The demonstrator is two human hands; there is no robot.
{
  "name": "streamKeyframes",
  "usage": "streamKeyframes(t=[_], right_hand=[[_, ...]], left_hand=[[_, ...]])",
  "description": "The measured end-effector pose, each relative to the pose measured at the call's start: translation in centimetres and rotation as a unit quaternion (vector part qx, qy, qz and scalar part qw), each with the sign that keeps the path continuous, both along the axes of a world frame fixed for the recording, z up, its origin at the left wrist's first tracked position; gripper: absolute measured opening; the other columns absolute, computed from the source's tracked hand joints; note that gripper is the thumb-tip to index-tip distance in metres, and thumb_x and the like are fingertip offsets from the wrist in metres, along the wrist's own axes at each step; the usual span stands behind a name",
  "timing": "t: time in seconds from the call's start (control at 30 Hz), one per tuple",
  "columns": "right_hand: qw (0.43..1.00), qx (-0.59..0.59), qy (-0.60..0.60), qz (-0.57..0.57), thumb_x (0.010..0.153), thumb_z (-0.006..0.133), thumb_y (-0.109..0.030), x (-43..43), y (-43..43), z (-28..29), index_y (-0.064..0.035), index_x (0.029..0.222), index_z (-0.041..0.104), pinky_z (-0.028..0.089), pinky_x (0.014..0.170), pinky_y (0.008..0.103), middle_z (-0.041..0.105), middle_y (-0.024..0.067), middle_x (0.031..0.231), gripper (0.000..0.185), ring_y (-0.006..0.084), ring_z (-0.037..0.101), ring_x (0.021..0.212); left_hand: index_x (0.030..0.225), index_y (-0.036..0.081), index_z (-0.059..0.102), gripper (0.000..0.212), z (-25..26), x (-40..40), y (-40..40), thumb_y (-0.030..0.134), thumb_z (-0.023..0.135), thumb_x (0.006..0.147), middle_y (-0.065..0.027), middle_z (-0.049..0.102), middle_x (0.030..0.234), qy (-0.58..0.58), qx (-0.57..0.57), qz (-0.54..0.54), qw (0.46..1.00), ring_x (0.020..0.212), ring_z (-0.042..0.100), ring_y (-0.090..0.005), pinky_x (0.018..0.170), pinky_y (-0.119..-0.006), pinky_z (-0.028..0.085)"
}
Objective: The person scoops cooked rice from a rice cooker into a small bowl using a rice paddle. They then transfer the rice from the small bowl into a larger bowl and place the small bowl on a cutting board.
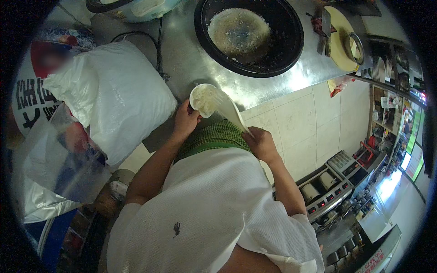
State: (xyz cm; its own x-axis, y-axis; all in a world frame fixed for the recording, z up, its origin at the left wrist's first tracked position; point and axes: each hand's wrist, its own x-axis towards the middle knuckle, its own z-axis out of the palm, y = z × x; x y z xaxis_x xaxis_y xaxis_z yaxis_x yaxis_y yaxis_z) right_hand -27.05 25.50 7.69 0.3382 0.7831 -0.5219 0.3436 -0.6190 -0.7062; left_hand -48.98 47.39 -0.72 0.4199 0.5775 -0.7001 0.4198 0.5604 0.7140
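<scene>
My left hand (187,119) grips the edge of a small white bowl (195,91) at the near edge of the counter. Cooked rice (203,99) lies inside it. My right hand (261,143) is closed around the handle of a white rice paddle (231,111), whose broad end reaches the bowl's right side. Beyond them stands a large black round pot (286,54). Rice grains and a pale, crusted layer (239,30) cover its bottom.
A stainless steel counter (181,51) carries the pot. Full white sacks (126,88) crowd the left, near a black power cord (158,51). At the far right are a round cutting board (338,30) and a cleaver (326,24). Cooking equipment (327,194) stands across the tiled floor (297,119).
</scene>
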Motion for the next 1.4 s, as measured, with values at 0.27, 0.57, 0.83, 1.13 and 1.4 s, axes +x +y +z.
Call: streamKeyframes(t=[0.27,0.57,0.83,1.13,1.4], right_hand=[[0.999,0.001,-0.037,-0.019,0.093,0.069,-0.012,1.9,-1.8,-1.5,0.0020,0.097,0.069,0.048,0.065,0.0365,0.063,0.0183,0.078,0.015,0.0245,0.057,0.069],[0.998,-0.003,0.023,-0.061,0.092,0.068,-0.013,1.7,-2.5,-0.3,0.0006,0.101,0.070,0.050,0.070,0.0386,0.066,0.0215,0.087,0.017,0.0342,0.062,0.077],[0.995,0.054,0.025,-0.076,0.093,0.068,-0.007,0.9,-3.2,-2.7,0.0028,0.104,0.070,0.046,0.064,0.0303,0.065,0.0115,0.082,0.014,0.0139,0.054,0.070],[0.993,0.062,0.041,-0.095,0.092,0.068,-0.006,1.6,1.7,5.8,0.0025,0.107,0.069,0.049,0.068,0.0315,0.067,0.0162,0.087,0.018,0.0191,0.059,0.074],[0.992,0.058,0.042,-0.107,0.091,0.070,-0.008,1.1,1.4,5.7,0.0028,0.106,0.069,0.050,0.069,0.0352,0.067,0.0180,0.086,0.019,0.0227,0.061,0.074]], left_hand=[[0.122,0.001,0.060,0.032,0.9,1.4,1.3,0.012,0.062,0.091,-0.0153,0.071,0.102,0.114,0.210,-0.136,0.961,0.084,0.069,-0.0345,0.076,-0.044,0.054],[0.117,0.005,0.066,0.024,3.5,5.4,5.9,0.011,0.061,0.094,-0.0169,0.064,0.107,0.199,0.497,-0.169,0.827,0.100,0.062,-0.0400,0.084,-0.049,0.052],[0.107,0.004,0.070,0.018,1.4,5.8,7.9,0.009,0.065,0.091,-0.0125,0.068,0.107,0.173,0.486,-0.290,0.806,0.093,0.067,-0.0366,0.079,-0.044,0.055],[0.109,0.003,0.073,0.018,8.1,5.2,4.8,0.010,0.065,0.095,-0.0127,0.074,0.096,-0.012,0.386,-0.252,0.887,0.086,0.072,-0.0234,0.078,-0.033,0.056],[0.105,0.004,0.074,0.016,6.7,4.8,4.3,0.012,0.068,0.093,-0.0136,0.075,0.090,0.057,0.384,-0.297,0.872,0.077,0.073,-0.0222,0.071,-0.033,0.056]])
